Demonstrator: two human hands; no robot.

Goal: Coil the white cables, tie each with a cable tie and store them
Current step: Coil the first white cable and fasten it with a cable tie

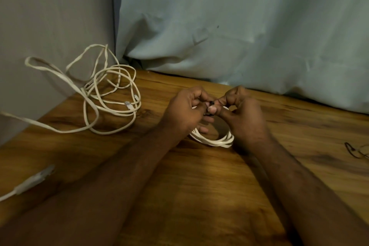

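Evidently the small coil of white cable [214,142] sat on the brown wooden counter [189,195] between the person's hands. The left hand [185,110] and the right hand [242,114] met over its far side, fingers [212,109] curled and pinching a thin black cable tie [211,103]. A slip there could let the loops spring apart. The loose tangle of white cable [107,94] lay well apart, uncoiled, and might snag.
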